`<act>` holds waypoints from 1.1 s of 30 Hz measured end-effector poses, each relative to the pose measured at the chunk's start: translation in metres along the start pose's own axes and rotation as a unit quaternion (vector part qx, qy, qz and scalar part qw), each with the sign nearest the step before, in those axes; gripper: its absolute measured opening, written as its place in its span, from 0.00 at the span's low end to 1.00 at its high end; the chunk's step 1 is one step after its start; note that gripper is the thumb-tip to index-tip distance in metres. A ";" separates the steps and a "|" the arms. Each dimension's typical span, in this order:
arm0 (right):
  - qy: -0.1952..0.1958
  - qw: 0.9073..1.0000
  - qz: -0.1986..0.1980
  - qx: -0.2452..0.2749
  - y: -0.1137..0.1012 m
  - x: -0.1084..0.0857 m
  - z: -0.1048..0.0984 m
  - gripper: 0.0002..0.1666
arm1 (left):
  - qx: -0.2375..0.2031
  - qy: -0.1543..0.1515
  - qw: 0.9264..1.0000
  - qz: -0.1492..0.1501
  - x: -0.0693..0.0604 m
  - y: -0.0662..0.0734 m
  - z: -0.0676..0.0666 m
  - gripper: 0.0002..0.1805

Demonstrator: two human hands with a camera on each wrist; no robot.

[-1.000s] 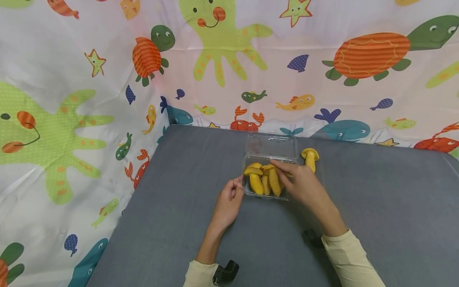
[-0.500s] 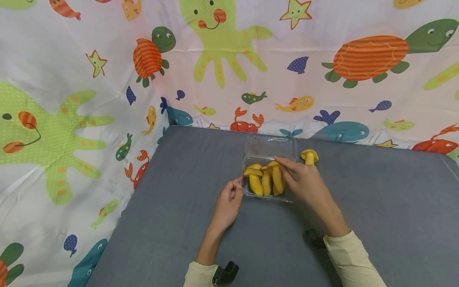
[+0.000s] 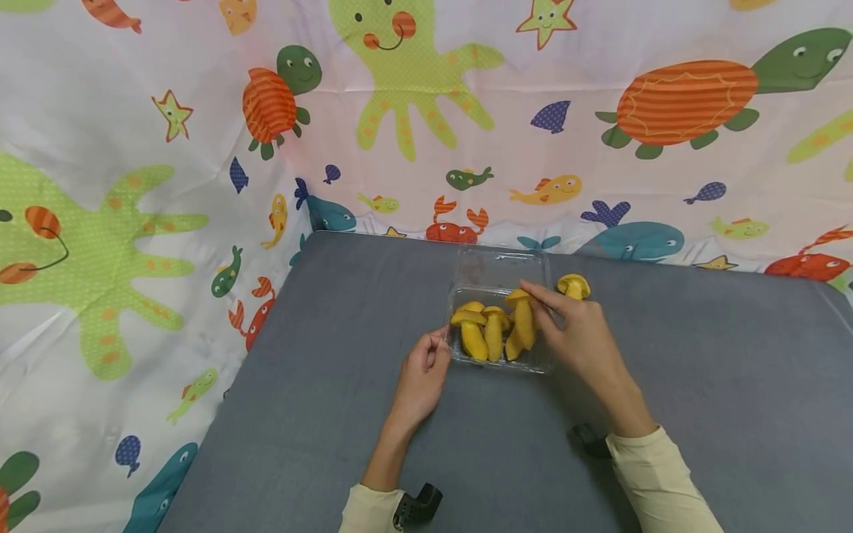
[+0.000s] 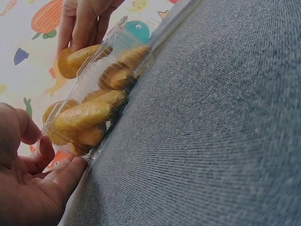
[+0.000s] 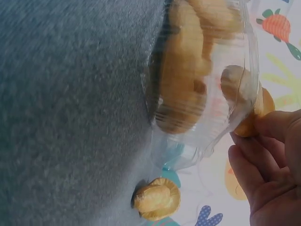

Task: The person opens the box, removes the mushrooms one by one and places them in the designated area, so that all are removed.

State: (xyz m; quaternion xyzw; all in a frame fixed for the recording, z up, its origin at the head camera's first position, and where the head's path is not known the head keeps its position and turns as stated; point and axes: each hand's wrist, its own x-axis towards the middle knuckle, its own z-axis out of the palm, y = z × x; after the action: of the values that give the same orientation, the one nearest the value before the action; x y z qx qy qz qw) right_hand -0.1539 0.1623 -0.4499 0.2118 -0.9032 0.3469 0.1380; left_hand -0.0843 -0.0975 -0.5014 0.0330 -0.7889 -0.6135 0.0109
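A clear plastic clamshell box (image 3: 541, 361) sits on the grey table with its lid (image 3: 503, 268) laid back. My left hand (image 3: 421, 374) pinches the box's left edge between thumb and fingers. Several yellow mushrooms (image 3: 474, 342) lie inside, caps toward the lid. Over the right part of the box, my right hand (image 3: 586, 340) pinches another mushroom (image 3: 524, 327) by its cap; in the right wrist view, this mushroom (image 5: 235, 84) is raised above those below it. Just beyond the right hand, a single mushroom (image 3: 574, 286) lies on the table outside the box.
The grey table (image 3: 320, 385) extends around the box on all sides. Behind and to the left hangs a curtain (image 3: 400, 178) printed with sea animals. Dark wrist-worn devices (image 3: 420, 505) sit near both cream sleeves (image 3: 663, 481).
My right hand has moved right and slightly up, lifting one mushroom away from the others in the box. The left hand keeps its hold on the box edge.
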 end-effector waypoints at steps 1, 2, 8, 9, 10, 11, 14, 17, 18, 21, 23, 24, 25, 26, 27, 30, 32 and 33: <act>0.006 1.000 -0.001 -0.001 0.001 0.000 -0.001 0.24 | -0.001 0.000 1.000 0.000 0.000 0.000 0.000 0.09; 0.013 1.000 -0.003 -0.003 0.001 0.000 -0.002 0.24 | -0.001 0.000 1.000 0.000 0.000 0.000 0.000 0.08; 0.056 0.998 -0.009 -0.003 0.008 -0.001 -0.007 0.24 | 0.001 0.000 1.000 -0.001 -0.001 -0.001 0.000 0.07; 0.061 0.998 -0.008 -0.005 0.009 -0.001 -0.009 0.24 | 0.003 0.000 1.000 -0.001 -0.001 -0.001 0.000 0.07; 0.067 0.998 -0.007 -0.009 0.010 -0.001 -0.010 0.23 | 0.003 0.001 1.000 -0.002 -0.001 -0.001 0.000 0.07; 0.072 0.997 -0.005 -0.012 0.012 -0.001 -0.011 0.23 | 0.005 0.002 1.000 -0.003 -0.001 -0.001 0.000 0.07; 0.089 0.996 -0.001 -0.022 0.015 -0.001 -0.017 0.24 | 0.008 0.003 1.000 -0.004 -0.002 0.000 0.000 0.07; 0.103 0.994 0.007 -0.024 0.019 0.000 -0.022 0.24 | 0.010 0.004 1.000 0.000 -0.001 0.000 0.000 0.07; 0.107 0.994 0.009 -0.026 0.020 0.000 -0.024 0.24 | 0.011 0.005 1.000 0.001 -0.001 0.001 0.000 0.07; 0.118 0.992 0.024 -0.026 0.024 0.000 -0.028 0.24 | 0.012 0.008 1.000 0.004 0.000 0.001 0.001 0.07; 0.126 0.991 0.033 -0.025 0.026 0.000 -0.031 0.23 | 0.014 0.008 1.000 0.004 0.000 0.001 0.001 0.07; 0.131 0.990 0.038 -0.026 0.027 0.000 -0.032 0.23 | 0.014 0.008 1.000 0.005 0.000 0.001 0.001 0.07; 0.136 0.989 0.043 -0.026 0.028 0.000 -0.033 0.23 | 0.013 0.007 1.000 0.005 0.000 0.000 0.001 0.07; 0.141 0.989 0.045 -0.026 0.029 0.001 -0.035 0.22 | 0.015 0.007 1.000 0.005 0.001 0.000 0.001 0.07; 0.146 0.988 0.048 -0.028 0.031 0.001 -0.036 0.22 | 0.017 0.008 1.000 0.006 0.001 0.000 0.001 0.07; 0.160 0.985 0.055 -0.037 0.035 0.001 -0.040 0.20 | 0.021 0.010 1.000 0.007 0.001 0.001 0.001 0.07; 0.167 0.983 0.060 -0.042 0.038 0.001 -0.042 0.20 | 0.024 0.010 1.000 0.006 0.000 0.001 0.001 0.07; 0.170 0.982 0.064 -0.045 0.040 0.000 -0.042 0.20 | 0.023 0.010 1.000 0.006 0.000 0.002 0.001 0.07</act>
State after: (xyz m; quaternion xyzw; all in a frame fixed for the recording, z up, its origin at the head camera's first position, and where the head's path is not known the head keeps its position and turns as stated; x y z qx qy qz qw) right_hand -0.1687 0.2182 -0.4421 0.0848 -0.8929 0.3451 0.2764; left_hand -0.0843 -0.0963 -0.5001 0.0348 -0.8027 -0.5949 0.0211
